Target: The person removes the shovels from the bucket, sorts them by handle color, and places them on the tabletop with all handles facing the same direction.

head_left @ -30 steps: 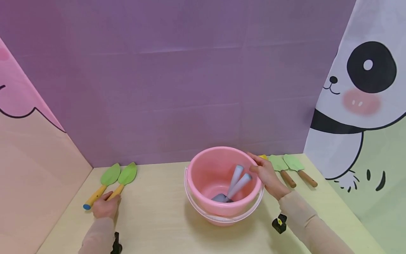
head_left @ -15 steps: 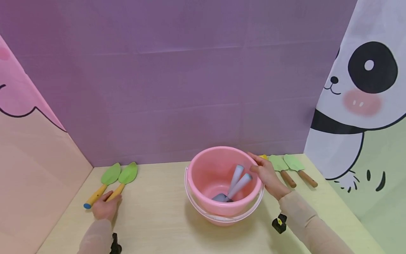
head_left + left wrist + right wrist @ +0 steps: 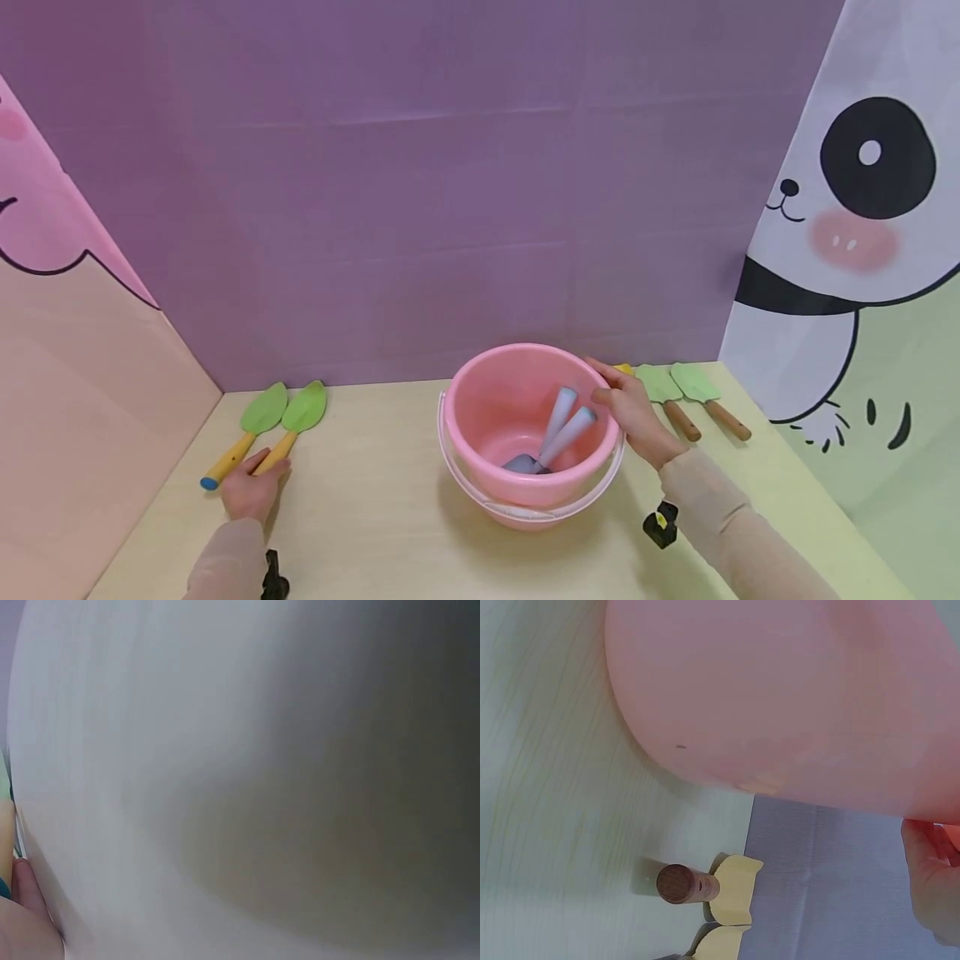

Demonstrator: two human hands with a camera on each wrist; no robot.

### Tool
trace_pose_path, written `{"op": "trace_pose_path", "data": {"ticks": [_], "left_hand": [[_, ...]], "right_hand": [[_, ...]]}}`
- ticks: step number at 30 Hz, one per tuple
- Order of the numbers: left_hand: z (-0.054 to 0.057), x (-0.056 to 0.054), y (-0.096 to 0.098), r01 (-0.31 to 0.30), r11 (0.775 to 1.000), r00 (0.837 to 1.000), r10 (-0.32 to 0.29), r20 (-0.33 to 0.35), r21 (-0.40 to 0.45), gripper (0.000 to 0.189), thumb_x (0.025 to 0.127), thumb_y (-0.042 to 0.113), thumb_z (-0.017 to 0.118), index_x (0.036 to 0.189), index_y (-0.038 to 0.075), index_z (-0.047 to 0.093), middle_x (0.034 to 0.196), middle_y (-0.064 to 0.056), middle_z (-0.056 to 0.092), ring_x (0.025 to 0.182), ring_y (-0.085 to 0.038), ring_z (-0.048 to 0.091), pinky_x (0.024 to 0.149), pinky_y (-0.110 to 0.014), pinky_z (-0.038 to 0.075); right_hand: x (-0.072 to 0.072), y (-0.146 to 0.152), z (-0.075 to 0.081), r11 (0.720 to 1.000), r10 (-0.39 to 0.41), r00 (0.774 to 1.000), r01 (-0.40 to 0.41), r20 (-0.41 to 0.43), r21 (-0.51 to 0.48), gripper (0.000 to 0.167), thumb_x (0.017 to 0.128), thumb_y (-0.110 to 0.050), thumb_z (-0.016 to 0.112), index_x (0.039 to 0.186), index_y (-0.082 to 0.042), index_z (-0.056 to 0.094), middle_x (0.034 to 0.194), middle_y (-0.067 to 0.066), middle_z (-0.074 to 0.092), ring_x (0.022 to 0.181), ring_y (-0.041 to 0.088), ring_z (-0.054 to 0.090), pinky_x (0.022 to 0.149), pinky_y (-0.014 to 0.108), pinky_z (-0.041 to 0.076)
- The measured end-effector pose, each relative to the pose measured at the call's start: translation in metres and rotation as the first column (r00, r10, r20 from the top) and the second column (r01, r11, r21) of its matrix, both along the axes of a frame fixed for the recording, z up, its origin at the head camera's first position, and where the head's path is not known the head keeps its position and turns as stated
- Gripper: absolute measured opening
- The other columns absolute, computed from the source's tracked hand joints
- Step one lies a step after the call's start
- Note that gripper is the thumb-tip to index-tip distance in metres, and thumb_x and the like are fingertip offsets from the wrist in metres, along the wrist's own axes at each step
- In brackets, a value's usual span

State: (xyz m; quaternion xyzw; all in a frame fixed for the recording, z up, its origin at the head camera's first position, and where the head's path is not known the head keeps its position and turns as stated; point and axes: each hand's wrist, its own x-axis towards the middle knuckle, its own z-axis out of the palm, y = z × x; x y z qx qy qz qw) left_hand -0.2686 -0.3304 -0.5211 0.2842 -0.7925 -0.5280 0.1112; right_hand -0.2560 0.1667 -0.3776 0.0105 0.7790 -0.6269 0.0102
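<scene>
In the head view my left hand (image 3: 250, 492) holds the yellow handle of a leaf-shaped green toy shovel (image 3: 305, 407) at the table's left. A matching shovel (image 3: 264, 408) with a blue handle end lies beside it. My right hand (image 3: 639, 421) grips the rim of a pink bucket (image 3: 517, 492) from the right, thumb on the inner side. Inside lean two small tools with pale lilac handles (image 3: 566, 437) and grey-blue heads. The left wrist view catches only part of the hand (image 3: 30, 922) at its edge; the bucket wall (image 3: 780, 690) fills much of the right wrist view.
Right of the bucket lie two pale green spatula-like shovels (image 3: 693, 383) with brown handles (image 3: 727, 422). Part of a yellow thing (image 3: 624, 368) shows behind my right hand. A purple backdrop (image 3: 420, 208) closes off the rear, and printed side panels (image 3: 832, 367) flank the table (image 3: 360, 517).
</scene>
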Motion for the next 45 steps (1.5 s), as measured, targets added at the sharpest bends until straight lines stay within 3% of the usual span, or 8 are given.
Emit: {"op": "trace_pose_path", "data": {"ticks": [10,19,23,26,30,34,39,45], "left_hand": [[0.010,0.005,-0.009,0.059,0.998,0.998,-0.059,-0.014,0.029,0.068,0.083,0.037,0.061,0.136,-0.001,0.040,0.136,-0.023,0.043,0.127,-0.036,0.036,0.106,-0.045,0.030],[0.025,0.014,-0.016,0.126,0.979,0.991,-0.130,-0.012,-0.160,0.060,0.088,0.034,0.055,0.133,-0.003,0.044,0.134,-0.023,0.045,0.121,-0.037,0.044,0.083,-0.023,0.041],[0.042,0.014,-0.013,0.179,0.962,0.980,-0.192,-0.045,-0.207,0.058,0.091,0.033,0.051,0.135,-0.003,0.041,0.136,-0.024,0.043,0.123,-0.039,0.042,0.095,-0.038,0.039],[0.056,0.014,-0.007,0.199,0.959,0.974,-0.216,-0.064,-0.203,0.057,0.091,0.034,0.050,0.136,0.000,0.042,0.136,-0.021,0.044,0.124,-0.035,0.043,0.090,-0.020,0.041],[0.073,0.011,0.006,0.197,0.963,0.965,-0.224,-0.139,-0.183,0.051,0.091,0.031,0.052,0.132,0.001,0.047,0.132,-0.018,0.051,0.104,-0.004,0.054,0.072,0.001,0.036],[0.087,0.012,0.020,0.199,0.972,0.956,-0.220,-0.192,-0.122,0.048,0.090,0.029,0.054,0.130,0.004,0.050,0.120,-0.002,0.059,0.084,0.019,0.044,0.072,0.001,0.040],[0.103,0.016,0.040,0.237,0.971,0.942,-0.241,-0.233,-0.046,0.049,0.089,0.033,0.056,0.130,0.006,0.051,0.105,0.018,0.058,0.087,0.017,0.048,0.074,-0.002,0.042],[0.123,0.028,0.061,0.353,0.932,0.905,-0.361,-0.223,-0.078,0.049,0.089,0.034,0.056,0.128,0.005,0.051,0.113,0.009,0.059,0.087,0.017,0.049,0.076,-0.002,0.041]], "right_hand": [[0.002,0.001,0.002,1.000,0.011,1.000,-0.011,-0.002,-0.013,0.060,0.083,0.000,0.043,0.142,-0.007,0.034,0.143,0.015,0.038,0.127,0.029,0.041,0.103,0.041,0.036],[0.003,0.001,0.005,1.000,0.004,1.000,-0.004,-0.005,-0.004,0.060,0.082,0.001,0.044,0.140,-0.006,0.036,0.142,0.014,0.039,0.127,0.027,0.041,0.099,0.027,0.040],[0.003,0.001,0.005,1.000,0.007,1.000,-0.007,-0.002,-0.005,0.060,0.082,0.000,0.044,0.141,-0.006,0.035,0.143,0.013,0.038,0.128,0.028,0.040,0.103,0.037,0.037],[0.002,0.001,0.003,1.000,0.007,1.000,-0.007,0.006,-0.012,0.060,0.082,0.000,0.043,0.142,-0.007,0.034,0.144,0.013,0.037,0.129,0.028,0.039,0.105,0.041,0.034],[0.001,0.001,0.002,1.000,0.001,1.000,-0.001,0.009,-0.013,0.060,0.082,0.000,0.043,0.141,-0.007,0.034,0.144,0.013,0.037,0.129,0.027,0.039,0.104,0.039,0.035],[0.002,0.000,0.001,1.000,0.005,1.000,-0.005,0.015,-0.008,0.061,0.082,0.000,0.044,0.141,-0.008,0.035,0.144,0.013,0.037,0.128,0.028,0.040,0.102,0.037,0.037],[0.004,0.002,0.001,1.000,0.008,1.000,-0.008,0.010,0.001,0.060,0.082,0.000,0.044,0.141,-0.009,0.036,0.142,0.014,0.039,0.127,0.028,0.042,0.098,0.031,0.041],[0.004,0.003,0.002,1.000,0.025,1.000,-0.025,0.009,-0.009,0.060,0.083,-0.001,0.043,0.142,-0.008,0.034,0.144,0.013,0.037,0.128,0.028,0.040,0.100,0.033,0.039]]}}
